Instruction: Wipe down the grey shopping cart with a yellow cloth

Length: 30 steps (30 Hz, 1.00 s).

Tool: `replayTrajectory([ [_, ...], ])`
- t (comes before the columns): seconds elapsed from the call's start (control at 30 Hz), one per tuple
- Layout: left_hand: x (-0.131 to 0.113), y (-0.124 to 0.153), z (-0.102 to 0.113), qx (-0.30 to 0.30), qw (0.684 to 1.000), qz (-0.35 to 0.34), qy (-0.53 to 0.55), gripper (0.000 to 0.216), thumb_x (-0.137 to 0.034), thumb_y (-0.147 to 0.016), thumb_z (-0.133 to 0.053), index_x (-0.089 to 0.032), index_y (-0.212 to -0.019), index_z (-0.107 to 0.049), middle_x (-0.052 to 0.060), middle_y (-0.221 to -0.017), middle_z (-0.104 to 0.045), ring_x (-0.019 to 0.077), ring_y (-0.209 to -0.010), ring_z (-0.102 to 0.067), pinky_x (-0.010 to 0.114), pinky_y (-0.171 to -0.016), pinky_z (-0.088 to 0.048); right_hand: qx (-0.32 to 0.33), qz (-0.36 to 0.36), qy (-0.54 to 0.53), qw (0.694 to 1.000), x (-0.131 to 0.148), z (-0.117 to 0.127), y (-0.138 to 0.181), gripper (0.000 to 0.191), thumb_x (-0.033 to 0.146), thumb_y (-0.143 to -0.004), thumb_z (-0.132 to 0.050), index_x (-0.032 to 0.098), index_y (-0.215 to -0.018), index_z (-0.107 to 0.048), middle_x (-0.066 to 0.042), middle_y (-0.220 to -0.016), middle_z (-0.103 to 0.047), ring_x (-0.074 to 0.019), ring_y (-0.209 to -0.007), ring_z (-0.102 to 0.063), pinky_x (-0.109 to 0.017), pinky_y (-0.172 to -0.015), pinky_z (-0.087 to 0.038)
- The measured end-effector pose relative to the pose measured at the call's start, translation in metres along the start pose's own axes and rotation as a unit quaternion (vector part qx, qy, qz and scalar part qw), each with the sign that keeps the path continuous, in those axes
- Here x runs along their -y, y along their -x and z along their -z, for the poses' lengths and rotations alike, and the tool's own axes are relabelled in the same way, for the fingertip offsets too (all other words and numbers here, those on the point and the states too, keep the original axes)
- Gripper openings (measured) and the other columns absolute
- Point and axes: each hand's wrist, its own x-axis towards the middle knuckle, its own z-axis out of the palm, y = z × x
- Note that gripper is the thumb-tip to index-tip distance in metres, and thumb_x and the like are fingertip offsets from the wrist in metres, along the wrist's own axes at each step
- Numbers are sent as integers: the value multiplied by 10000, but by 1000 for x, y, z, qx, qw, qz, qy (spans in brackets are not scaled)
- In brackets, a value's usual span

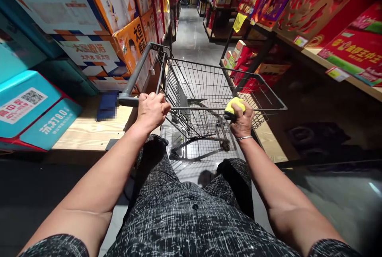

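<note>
A dark wire shopping cart (205,117) stands in front of me, turned sideways with its grey handle bar (135,74) on the left. My left hand (153,108) is closed around the cart's near top rim beside the handle. In my right hand (242,117) is a bunched yellow and black cloth (234,108), held against the near rim farther right. The fingers wrap over it, so part of the cloth is hidden. Through the wires the basket shows the floor beneath.
On the left, a wooden shelf (89,127) carries teal boxes (38,110) and stacked orange cartons (86,54). Shelves with red gift boxes (355,46) line the right side, price tags along their edge. A tiled aisle (192,30) runs ahead between the racks.
</note>
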Motion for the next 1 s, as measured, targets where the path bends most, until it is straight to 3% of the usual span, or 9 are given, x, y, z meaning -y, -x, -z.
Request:
replayTrajectory([
  [0.1, 1, 0, -3, -11, 1000, 1, 7, 203, -205, -891, -675, -260, -704, -733, 64, -914, -637, 294, -973, -506, 528, -931, -324, -3, 22, -21, 1000, 29, -9, -1, 623, 82, -810, -559, 297, -1394, -595, -154, -1406, -445, -360, -1260, -460, -563, -999, -488],
  [0.27, 3, 3, -4, -21, 999, 5, 47, 196, -193, -906, -642, -260, -746, -735, 57, -947, -636, 296, -1014, -510, 544, -996, -318, 32, 203, -122, 971, 121, -42, 0, 542, 179, -901, -628, 426, -1382, -594, -87, -1373, -485, -320, -1301, -435, -562, -1070, -495],
  [0.37, 4, 4, -4, -10, 997, 13, 78, 191, -215, -928, -609, -233, -789, -740, 71, -986, -623, 317, -1069, -513, 561, -1037, -295, 50, 274, -133, 951, 149, -66, 12, 477, 228, -927, -654, 477, -1334, -632, -55, -1321, -548, -292, -1305, -420, -547, -1123, -457],
  [0.5, 6, 5, -6, 0, 994, 23, 111, 190, -242, -930, -601, -213, -783, -717, 74, -1021, -605, 323, -1106, -493, 573, -1080, -254, 188, 302, -90, 930, 135, -91, 47, 391, 227, -966, -594, 476, -1248, -699, -37, -1285, -635, -264, -1233, -482, -489, -1054, -477],
  [0.63, 6, 4, -7, 1, 991, 25, 133, 170, -242, -915, -608, -225, -777, -705, 65, -1016, -598, 304, -1095, -479, 567, -1109, -225, 395, 273, 11, 877, 85, -101, 92, 437, 187, -953, -549, 450, -1265, -708, -32, -1420, -631, -269, -1236, -539, -460, -998, -499],
  [0.7, 6, 4, -7, 3, 991, 24, 130, 158, -232, -903, -601, -228, -783, -704, 69, -1025, -600, 302, -1085, -476, 569, -1109, -227, 453, 243, 60, 856, 63, -102, 112, 438, 161, -929, -552, 413, -1239, -731, -46, -1440, -627, -271, -1219, -571, -438, -952, -519],
  [0.83, 6, 5, -7, -2, 992, 17, 122, 154, -238, -891, -591, -234, -780, -697, 70, -1040, -617, 296, -1073, -471, 552, -1096, -267, 458, 197, 118, 859, 50, -103, 130, 425, 140, -923, -537, 325, -1245, -743, -140, -1435, -620, -302, -1143, -608, -454, -866, -540],
  [0.93, 6, 6, -5, 7, 996, 9, 90, 143, -220, -894, -595, -234, -797, -700, 72, -1066, -630, 297, -1070, -479, 548, -1069, -287, 440, 195, 113, 869, 65, -101, 121, 446, 160, -930, -572, 352, -1307, -712, -138, -1425, -614, -294, -1132, -599, -439, -872, -544],
  [1.0, 5, 6, -4, 12, 999, 1, 46, 136, -231, -915, -602, -235, -832, -711, 71, -1085, -638, 294, -1070, -488, 539, -1040, -308, 387, 225, 66, 892, 78, -91, 104, 453, 171, -940, -593, 395, -1318, -700, -103, -1385, -622, -273, -1143, -573, -428, -927, -534],
])
